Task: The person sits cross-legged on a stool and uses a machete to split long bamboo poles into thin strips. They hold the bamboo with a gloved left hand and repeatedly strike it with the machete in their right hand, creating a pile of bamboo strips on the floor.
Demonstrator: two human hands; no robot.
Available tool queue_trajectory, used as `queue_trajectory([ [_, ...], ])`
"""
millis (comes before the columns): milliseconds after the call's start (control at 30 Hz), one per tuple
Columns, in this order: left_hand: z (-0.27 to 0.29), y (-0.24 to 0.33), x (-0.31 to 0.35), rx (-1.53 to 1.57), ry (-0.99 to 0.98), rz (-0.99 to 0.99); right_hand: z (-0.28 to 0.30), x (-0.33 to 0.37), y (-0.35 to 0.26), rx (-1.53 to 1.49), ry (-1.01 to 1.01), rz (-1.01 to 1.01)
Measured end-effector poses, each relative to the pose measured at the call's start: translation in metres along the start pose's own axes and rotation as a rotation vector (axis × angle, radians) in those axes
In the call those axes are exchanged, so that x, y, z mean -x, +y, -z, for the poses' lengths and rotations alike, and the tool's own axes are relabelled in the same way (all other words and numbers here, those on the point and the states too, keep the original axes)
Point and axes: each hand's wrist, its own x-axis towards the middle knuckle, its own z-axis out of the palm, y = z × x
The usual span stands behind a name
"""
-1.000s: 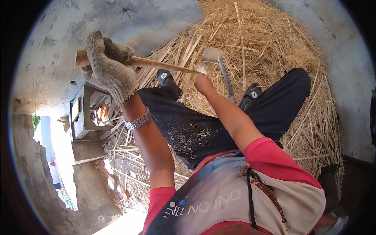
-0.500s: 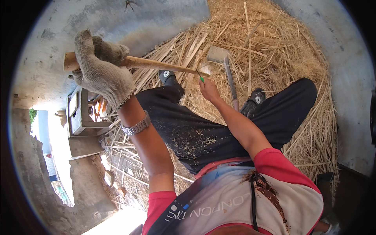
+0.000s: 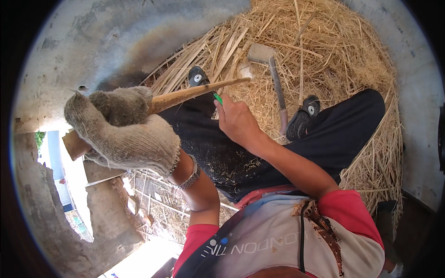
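The left hand (image 3: pixel 134 139), in knitted grey, has its fingers wrapped tight round a long tan wooden stick (image 3: pixel 185 96). The bare right hand (image 3: pixel 238 121) pinches a small green tool (image 3: pixel 218 98) beside it. If the stick wobbles, the tool might slip and poke the black-trousered leg (image 3: pixel 199 129) in the way. Beyond, a long grey blade (image 3: pixel 277 81) touches a grey block (image 3: pixel 260 53) on yellow straw (image 3: pixel 343 60).

Gloved L hand (image 3: pixel 125 136) grips tapered wood pc (image 3: pixel 192 93).
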Motion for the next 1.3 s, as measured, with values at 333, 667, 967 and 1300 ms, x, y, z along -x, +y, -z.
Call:
queue_trajectory([
  [333,0.030,-0.001,0.020,0.084,-0.123,-0.099,0.019,0.022,-0.026,0.041,-0.093,-0.071],
  [667,0.018,0.002,0.033,-0.025,0.005,-0.151,0.018,0.033,-0.027,0.013,-0.058,0.037],
  [967,0.029,0.000,0.028,0.026,-0.040,-0.136,0.017,0.037,-0.024,-0.047,-0.159,0.108],
  [1300,0.010,-0.005,-0.014,0.051,-0.081,-0.021,-0.014,-0.023,0.174,0.386,-0.815,-0.501],
])
